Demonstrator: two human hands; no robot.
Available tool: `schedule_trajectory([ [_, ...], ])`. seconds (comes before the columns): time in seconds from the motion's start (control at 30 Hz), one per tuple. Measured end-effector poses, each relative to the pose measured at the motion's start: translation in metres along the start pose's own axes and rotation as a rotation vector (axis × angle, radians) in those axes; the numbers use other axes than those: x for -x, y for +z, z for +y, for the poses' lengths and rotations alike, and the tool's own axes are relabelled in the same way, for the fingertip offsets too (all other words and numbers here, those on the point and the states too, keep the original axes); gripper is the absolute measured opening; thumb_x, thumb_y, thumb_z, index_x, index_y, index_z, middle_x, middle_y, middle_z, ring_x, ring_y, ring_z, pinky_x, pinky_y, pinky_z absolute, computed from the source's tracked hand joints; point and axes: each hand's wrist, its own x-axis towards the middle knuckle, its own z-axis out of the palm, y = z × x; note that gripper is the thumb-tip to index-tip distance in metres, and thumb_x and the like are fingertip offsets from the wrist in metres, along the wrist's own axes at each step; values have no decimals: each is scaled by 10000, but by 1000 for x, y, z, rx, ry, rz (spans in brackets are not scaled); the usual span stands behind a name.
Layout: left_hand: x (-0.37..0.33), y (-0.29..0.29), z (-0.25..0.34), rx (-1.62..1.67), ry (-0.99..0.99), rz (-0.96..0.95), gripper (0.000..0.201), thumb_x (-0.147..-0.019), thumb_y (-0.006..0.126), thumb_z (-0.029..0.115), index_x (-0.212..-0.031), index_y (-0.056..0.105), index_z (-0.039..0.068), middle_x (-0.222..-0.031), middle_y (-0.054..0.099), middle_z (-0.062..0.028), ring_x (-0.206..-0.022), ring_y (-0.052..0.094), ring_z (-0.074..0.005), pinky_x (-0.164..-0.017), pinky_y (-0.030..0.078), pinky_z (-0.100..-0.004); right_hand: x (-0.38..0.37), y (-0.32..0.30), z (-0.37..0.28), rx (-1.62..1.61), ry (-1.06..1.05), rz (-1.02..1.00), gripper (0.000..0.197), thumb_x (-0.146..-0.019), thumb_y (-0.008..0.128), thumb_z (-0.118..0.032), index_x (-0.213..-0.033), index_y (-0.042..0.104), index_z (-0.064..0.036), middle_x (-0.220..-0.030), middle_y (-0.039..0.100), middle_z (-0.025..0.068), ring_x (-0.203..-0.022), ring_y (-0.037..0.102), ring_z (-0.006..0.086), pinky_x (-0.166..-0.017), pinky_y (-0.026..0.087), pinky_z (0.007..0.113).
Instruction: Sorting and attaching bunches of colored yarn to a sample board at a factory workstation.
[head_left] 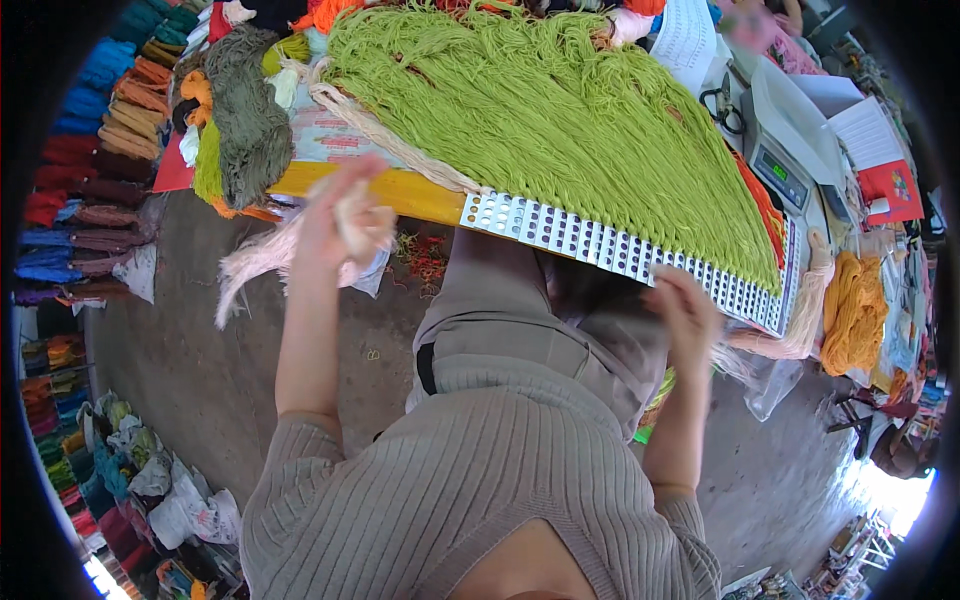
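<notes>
My left hand (337, 232) is raised left of my knees, slightly blurred, its fingers closed on a hank of pale pink yarn (262, 262) that trails to the left. Over the table's near edge, my right hand (687, 318) has its fingers curled together; whatever they may hold is hidden. Just beyond it runs a white card with rows of round holes (600, 243). Lengths of lime-green thread (540, 120) are fixed along this card and fan out over the table. A pale twisted hank (395, 143) lies beside the green thread.
A digital scale (782, 178) and black scissors (722, 108) sit at the right. Dark green-grey yarn (250, 110) hangs at the table's left end, orange yarn (853, 312) at its right. Stacked coloured hanks (125, 130) line the far left. Another person is partly visible at the top right.
</notes>
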Motion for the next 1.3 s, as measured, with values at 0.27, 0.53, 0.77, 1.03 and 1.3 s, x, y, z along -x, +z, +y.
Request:
schedule_trajectory([
  [0.27,-42,55,-66,-193,-555,80,331,-886,541,220,-1163,545,39,-1084,603,-82,-514,516,-78,-423,433,-209,-77,141,42,-58,-41,-270,156,-839,586,-102,-963,576,-9,-665,611,95,-578,577,158,-525,446,279],
  [0.53,-63,42,-95,-680,-351,58,280,-830,623,209,-1025,583,12,-712,568,-26,-436,480,-72,-388,396,-223,-78,162,51,210,-119,-118,196,-841,586,-231,-828,627,-39,-656,622,114,-585,608,278,-548,469,361],
  [0.77,-67,51,-104,-1081,-79,106,156,-751,651,121,-851,620,5,-591,545,-3,-428,458,-58,-381,356,-221,-75,165,52,374,-245,-33,165,-841,580,-221,-812,601,-60,-688,626,133,-610,611,305,-536,470,398],
  [1.03,-79,51,-95,-828,-258,90,62,-777,612,73,-779,614,11,-593,554,-15,-378,417,-65,-339,296,-208,-84,160,48,362,-205,-141,173,-813,585,-232,-788,599,-62,-704,624,131,-642,613,307,-571,469,399],
  [1.3,-79,46,-97,-1243,-60,85,119,-816,579,131,-747,607,38,-562,545,2,-391,454,-74,-340,306,-220,-95,156,49,308,-70,-275,237,-811,562,-256,-952,526,-69,-687,624,136,-660,615,333,-593,465,427],
])
